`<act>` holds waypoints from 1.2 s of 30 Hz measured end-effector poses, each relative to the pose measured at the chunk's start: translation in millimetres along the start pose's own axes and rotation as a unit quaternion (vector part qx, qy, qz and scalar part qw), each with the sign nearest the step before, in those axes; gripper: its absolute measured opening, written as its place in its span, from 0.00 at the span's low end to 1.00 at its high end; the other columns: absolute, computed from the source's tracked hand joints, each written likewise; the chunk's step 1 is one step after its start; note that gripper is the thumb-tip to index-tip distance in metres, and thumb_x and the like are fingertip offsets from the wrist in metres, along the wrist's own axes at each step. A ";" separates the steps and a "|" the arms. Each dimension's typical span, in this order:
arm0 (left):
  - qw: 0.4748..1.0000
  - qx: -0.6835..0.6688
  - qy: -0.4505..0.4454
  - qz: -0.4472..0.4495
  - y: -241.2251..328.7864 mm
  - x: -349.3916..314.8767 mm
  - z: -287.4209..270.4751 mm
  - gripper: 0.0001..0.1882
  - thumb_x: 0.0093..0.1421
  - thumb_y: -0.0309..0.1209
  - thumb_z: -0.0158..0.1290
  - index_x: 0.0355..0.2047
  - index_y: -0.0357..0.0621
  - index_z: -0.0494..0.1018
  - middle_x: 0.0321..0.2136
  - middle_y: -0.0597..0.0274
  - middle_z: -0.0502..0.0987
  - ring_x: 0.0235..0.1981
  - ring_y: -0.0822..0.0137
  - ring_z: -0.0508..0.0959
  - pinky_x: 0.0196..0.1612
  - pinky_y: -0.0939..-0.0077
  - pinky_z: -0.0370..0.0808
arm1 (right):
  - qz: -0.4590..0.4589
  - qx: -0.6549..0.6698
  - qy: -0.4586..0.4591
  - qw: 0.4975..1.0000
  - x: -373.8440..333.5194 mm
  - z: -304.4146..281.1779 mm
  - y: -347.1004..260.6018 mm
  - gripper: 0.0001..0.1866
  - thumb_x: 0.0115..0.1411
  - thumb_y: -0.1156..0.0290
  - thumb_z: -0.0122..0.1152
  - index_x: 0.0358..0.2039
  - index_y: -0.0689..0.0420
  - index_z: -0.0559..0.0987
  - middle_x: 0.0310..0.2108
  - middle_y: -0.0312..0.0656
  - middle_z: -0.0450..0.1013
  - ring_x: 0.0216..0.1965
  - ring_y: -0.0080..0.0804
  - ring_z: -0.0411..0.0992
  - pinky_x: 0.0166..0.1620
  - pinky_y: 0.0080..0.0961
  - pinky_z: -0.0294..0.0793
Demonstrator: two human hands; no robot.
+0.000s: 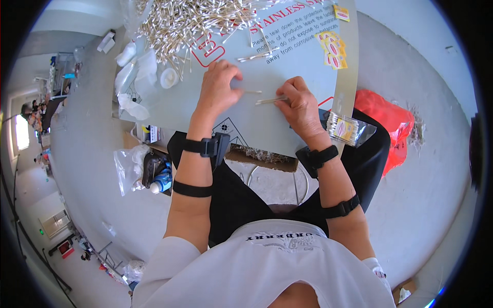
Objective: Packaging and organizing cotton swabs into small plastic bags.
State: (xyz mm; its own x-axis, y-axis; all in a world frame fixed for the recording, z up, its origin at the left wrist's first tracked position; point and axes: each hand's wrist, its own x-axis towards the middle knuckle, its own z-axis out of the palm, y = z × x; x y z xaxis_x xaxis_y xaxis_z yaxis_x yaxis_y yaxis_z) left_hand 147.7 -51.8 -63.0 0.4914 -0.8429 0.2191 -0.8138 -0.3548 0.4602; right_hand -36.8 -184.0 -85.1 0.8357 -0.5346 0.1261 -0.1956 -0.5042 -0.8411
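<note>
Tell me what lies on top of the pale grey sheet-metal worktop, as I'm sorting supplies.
On the pale grey sheet-metal worktop lie a heap of cotton swabs, yellow labels, a small white cup and both hands. Whatever is under the hands is covered.

Red plastic bag (386,121) on floor right of counter (287,128). Yellow labels (333,49) at counter's far edge. Small white cup (169,78) beside clear bags (134,77).

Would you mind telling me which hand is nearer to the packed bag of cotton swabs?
Right. The right hand is just left of the bag of cotton swabs; the left hand lies farther left.
</note>
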 end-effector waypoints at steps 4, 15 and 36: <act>0.998 -0.026 -0.037 -0.050 3.6 -16.7 4.2 0.07 0.43 0.21 0.60 0.24 0.44 0.74 0.28 0.62 0.73 0.37 0.56 0.72 0.42 0.63 0.71 | 0.048 -0.012 0.018 0.999 -7.0 -2.1 -10.5 0.14 0.44 0.81 0.65 0.33 0.59 0.75 0.37 0.44 0.68 0.33 0.47 0.73 0.36 0.38 0.75; 0.995 -0.019 0.085 -0.046 18.7 19.1 26.8 0.11 0.47 0.23 0.62 0.32 0.45 0.75 0.33 0.63 0.74 0.42 0.56 0.72 0.47 0.64 0.70 | 0.062 -0.009 0.030 0.998 -10.3 -2.9 -7.2 0.15 0.44 0.80 0.66 0.35 0.60 0.76 0.38 0.45 0.69 0.33 0.46 0.73 0.36 0.37 0.75; 0.994 0.021 0.110 0.013 0.1 35.5 32.2 0.09 0.47 0.23 0.62 0.28 0.48 0.74 0.30 0.62 0.72 0.39 0.55 0.71 0.42 0.60 0.69 | 0.074 -0.013 0.041 0.996 -7.9 -1.2 -5.9 0.11 0.48 0.78 0.65 0.34 0.58 0.77 0.37 0.44 0.70 0.31 0.45 0.73 0.35 0.37 0.74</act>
State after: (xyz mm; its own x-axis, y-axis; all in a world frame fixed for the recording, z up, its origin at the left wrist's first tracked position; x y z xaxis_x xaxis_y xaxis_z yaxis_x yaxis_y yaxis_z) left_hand 155.0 -94.8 -82.8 0.5218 -0.7451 0.4155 -0.8374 -0.3545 0.4160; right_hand -42.8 -177.6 -80.5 0.7519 -0.6576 0.0461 -0.3266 -0.4324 -0.8404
